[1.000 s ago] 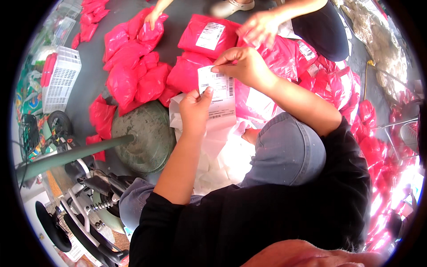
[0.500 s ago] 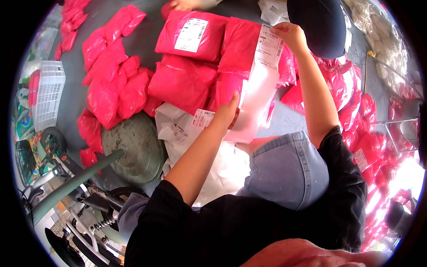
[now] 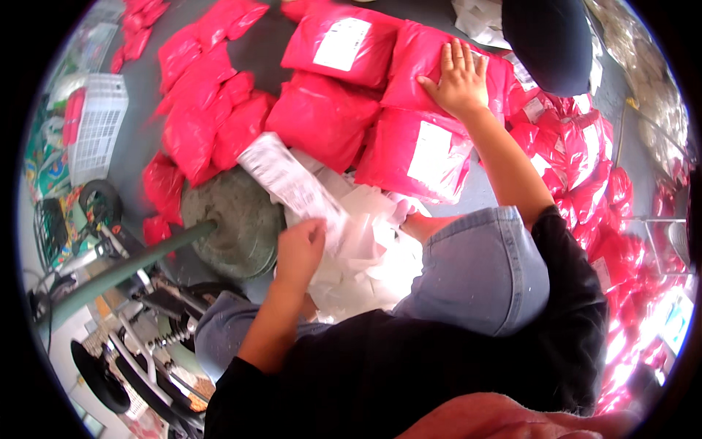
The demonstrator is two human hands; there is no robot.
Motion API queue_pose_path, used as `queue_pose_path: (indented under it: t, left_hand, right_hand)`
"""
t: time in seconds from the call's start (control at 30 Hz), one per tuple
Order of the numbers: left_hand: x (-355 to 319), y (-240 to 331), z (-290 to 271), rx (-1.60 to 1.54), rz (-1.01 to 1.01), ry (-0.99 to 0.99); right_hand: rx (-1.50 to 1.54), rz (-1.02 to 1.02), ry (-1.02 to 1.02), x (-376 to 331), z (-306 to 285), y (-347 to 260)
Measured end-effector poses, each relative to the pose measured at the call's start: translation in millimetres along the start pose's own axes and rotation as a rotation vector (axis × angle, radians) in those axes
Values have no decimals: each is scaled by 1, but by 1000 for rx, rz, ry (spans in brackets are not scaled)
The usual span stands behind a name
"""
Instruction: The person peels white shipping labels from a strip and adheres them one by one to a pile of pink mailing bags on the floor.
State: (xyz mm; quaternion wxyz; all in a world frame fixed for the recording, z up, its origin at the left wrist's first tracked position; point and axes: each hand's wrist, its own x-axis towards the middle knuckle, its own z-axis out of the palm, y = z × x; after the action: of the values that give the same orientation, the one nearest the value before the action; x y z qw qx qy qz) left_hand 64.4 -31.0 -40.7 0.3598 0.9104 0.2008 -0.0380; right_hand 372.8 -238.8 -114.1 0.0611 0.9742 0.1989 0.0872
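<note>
Rather blurry, the white label strip (image 3: 292,179).

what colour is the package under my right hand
Pinkish-red package, best seen in the head view.

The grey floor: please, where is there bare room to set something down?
Bare grey floor shows between the white basket and left pink pile, and higher in view between that pile and the middle parcels. A smaller patch lies between the middle parcels and the denim knee. Crowded: parcels under the right hand, white paper beside the left hand.
</note>
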Motion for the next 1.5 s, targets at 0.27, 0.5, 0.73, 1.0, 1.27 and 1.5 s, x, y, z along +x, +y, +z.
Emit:
queue_pose_path:
  t: [0.27, 0.5, 0.73, 1.0, 1.27, 1.5]
  left_hand:
    - [-28, 70, -101, -224, 308, 189]
    - [-39, 85, -98, -645, 523, 77]
    - [-41, 87, -104, -1039, 327, -115]
    - [-49, 67, -109, -1019, 245, 144]
    - [-80, 56, -138, -953, 202, 307]
    - [-87, 44, -131, -1133, 137, 106]
  right_hand:
    - [1145, -200, -169, 3, -108, 18]
    - [1114, -679, -259, -91, -309, -81]
    - [1359, -369, -295, -131, -306, -91]
    - [1580, -528, -406, -127, -300, -127]
    - [1663, -581, -274, -139, -327, -154]
    - [1571, -482, -228, -135, -312, -161]
